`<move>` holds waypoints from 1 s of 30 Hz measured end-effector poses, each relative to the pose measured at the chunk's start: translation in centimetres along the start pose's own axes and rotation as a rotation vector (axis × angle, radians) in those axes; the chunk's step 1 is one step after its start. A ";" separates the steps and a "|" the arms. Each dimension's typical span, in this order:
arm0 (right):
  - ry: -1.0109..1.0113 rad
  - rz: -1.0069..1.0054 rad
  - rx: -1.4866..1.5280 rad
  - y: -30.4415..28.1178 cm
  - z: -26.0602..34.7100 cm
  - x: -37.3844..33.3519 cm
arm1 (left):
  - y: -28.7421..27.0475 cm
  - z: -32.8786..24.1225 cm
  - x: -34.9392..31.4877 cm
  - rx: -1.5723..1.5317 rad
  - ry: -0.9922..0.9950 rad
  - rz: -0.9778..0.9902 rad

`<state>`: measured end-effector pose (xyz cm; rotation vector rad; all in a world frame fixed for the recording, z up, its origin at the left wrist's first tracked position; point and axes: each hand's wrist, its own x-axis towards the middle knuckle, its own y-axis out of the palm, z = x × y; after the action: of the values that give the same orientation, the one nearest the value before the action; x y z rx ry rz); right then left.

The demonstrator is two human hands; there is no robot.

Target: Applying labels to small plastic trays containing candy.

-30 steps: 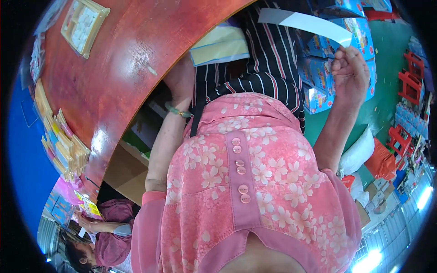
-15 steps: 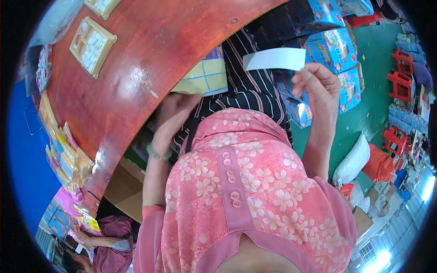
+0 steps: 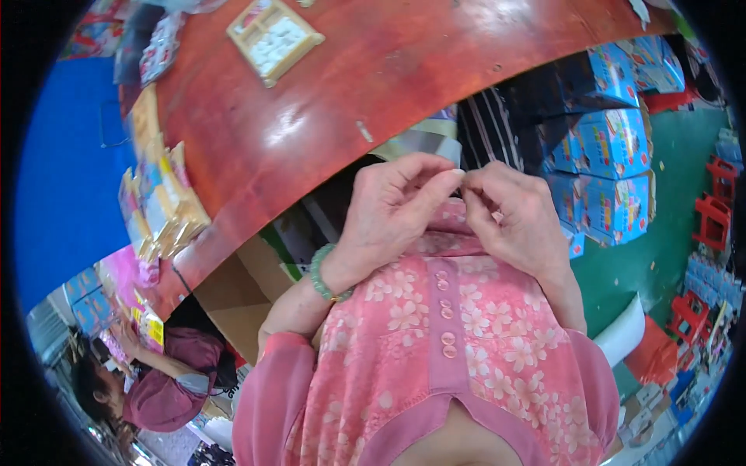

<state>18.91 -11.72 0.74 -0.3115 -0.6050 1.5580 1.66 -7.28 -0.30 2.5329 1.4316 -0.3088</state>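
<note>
In front of my waist my two hands have come together, fingertips almost touching. My left hand [image 3: 398, 208], with a green bead bracelet at its wrist, pinches at one end of a glossy white strip [image 3: 448, 149]. Close beside it my right hand [image 3: 519, 217] is closed too, thumb against fingers, at the same strip; its fingers hide most of their grip. The strip's pale part shows just beyond the fingertips. Behind it, at the table edge over my lap, lies a pale yellow package [image 3: 400, 146], largely covered by the hands and strip.
A red-brown table [image 3: 326, 85] curves ahead and left, bearing a wooden tray [image 3: 273, 45] of white pieces and stacked wooden frames [image 3: 165, 206]. Blue printed boxes [image 3: 614, 147] stand at right on the green floor. An open cardboard box [image 3: 241, 291] sits under the table; another person [image 3: 167, 380] works at lower left.
My left hand has left the pale yellow package and risen to the strip. The right hand has brought the strip inward to meet it. The whole view has shifted slightly.
</note>
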 end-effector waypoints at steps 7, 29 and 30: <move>-0.095 0.181 0.023 0.6 1.6 0.2 | -1.1 -1.1 -1.8 0.026 0.007 -0.009; 0.282 0.269 1.200 2.8 -3.7 3.2 | -7.1 -5.1 -3.6 -0.600 0.254 0.030; 0.282 0.294 1.284 2.9 -3.7 3.4 | -7.2 -5.1 -3.5 -0.598 0.255 0.030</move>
<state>18.15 -7.68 -3.33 0.3770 0.7260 1.8293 -5.90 -5.05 4.94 2.1401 1.3102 0.4062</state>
